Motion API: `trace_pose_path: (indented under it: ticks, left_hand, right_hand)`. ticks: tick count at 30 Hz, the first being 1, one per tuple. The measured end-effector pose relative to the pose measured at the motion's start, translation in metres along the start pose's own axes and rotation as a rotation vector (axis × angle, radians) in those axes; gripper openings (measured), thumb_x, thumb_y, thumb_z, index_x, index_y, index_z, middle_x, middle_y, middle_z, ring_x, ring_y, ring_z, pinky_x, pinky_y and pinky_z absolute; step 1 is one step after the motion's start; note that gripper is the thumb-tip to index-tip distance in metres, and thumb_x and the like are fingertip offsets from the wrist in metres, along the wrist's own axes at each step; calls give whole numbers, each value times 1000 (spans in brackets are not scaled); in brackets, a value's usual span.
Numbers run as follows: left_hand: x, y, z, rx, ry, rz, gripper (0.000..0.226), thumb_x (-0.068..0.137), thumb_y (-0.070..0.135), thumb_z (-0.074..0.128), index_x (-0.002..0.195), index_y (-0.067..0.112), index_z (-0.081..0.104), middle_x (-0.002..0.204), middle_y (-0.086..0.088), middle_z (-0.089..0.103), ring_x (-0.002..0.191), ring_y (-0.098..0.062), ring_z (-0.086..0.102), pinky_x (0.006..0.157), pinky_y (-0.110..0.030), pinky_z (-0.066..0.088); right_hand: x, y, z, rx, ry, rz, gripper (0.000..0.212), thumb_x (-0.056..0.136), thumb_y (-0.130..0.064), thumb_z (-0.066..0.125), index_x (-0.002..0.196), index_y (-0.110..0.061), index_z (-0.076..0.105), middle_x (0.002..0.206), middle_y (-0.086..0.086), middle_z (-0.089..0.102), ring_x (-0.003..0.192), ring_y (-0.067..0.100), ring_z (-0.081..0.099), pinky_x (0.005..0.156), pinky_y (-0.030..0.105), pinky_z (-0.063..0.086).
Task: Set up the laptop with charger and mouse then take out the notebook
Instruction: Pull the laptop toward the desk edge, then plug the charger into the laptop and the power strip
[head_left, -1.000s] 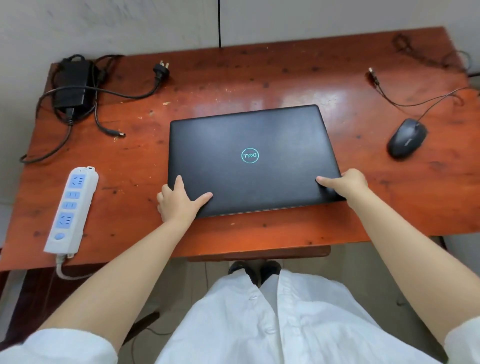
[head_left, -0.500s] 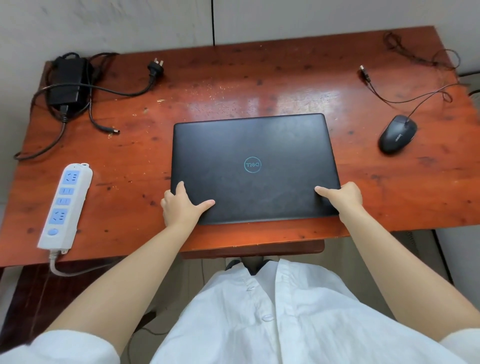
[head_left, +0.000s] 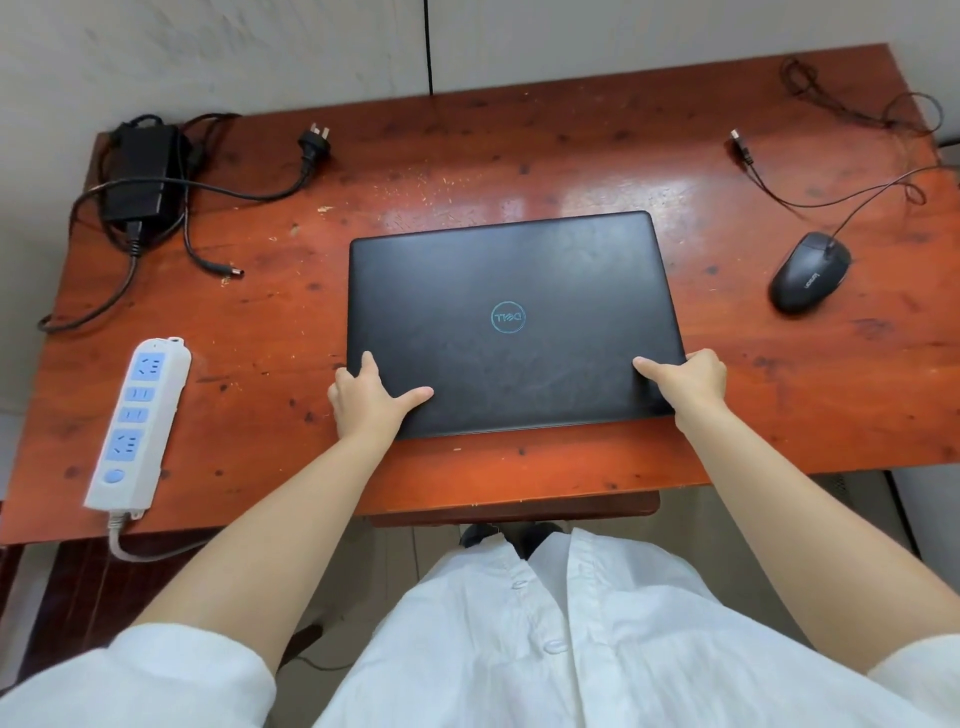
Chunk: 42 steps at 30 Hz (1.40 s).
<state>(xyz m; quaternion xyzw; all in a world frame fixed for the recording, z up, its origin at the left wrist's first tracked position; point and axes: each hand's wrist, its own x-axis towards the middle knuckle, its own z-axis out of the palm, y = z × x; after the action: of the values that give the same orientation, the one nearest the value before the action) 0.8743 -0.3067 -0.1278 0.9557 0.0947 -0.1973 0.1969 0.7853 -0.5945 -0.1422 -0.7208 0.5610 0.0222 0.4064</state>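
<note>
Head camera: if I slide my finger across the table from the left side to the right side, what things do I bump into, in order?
Power strip → laptop, closed, with the left hand and then the right hand on its near corners → mouse. The charger sits farther back, above the power strip, so I left it out.

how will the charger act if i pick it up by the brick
The charger brick looks dense and rigid, so probably heavy for its size. Its cables lie in loose loops, so they will likely dangle floppily, and the wall plug may drag across the wooden table.
</note>
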Motion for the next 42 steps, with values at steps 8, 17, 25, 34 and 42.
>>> trace_pose_path:
  ticks: [8,17,25,34,42]
  left_hand:
    - [-8,-5,3,53,-8,31,91,77,52,64,146,15,17,149,-19,25,136,-34,23,106,-45,35]
    - [17,-36,-26,51,53,176,47,95,32,43,136,11,38,131,-17,49,122,-31,43,97,-41,41]
    - [123,-63,-94,238,38,202,44,93,23,46,132,5,39,139,-17,40,130,-32,34,103,-42,37]
    - [224,-83,-152,406,-36,537,35,92,17,43,123,3,49,129,-17,49,122,-33,40,97,-43,40]
    - [291,-79,-177,442,-36,682,33,85,8,48,116,3,56,120,-17,57,113,-34,49,94,-42,45]
  right_hand:
    - [-17,-1,0,-327,73,-208,58,79,-27,64,122,6,41,134,26,40,126,41,32,103,51,32]
    - [-82,-65,104,-597,-197,-841,42,85,-22,53,124,-5,47,143,17,32,138,31,17,113,52,10]
    - [-125,-158,226,-625,-213,-886,39,90,-26,45,124,-7,42,145,18,27,139,30,14,113,57,5]
    - [-130,-192,276,-559,78,-732,41,92,-22,43,130,-8,41,145,19,35,139,31,23,113,58,8]
    - [-129,-199,281,-527,146,-710,38,90,-19,48,125,-6,48,142,18,41,136,32,30,112,55,12]
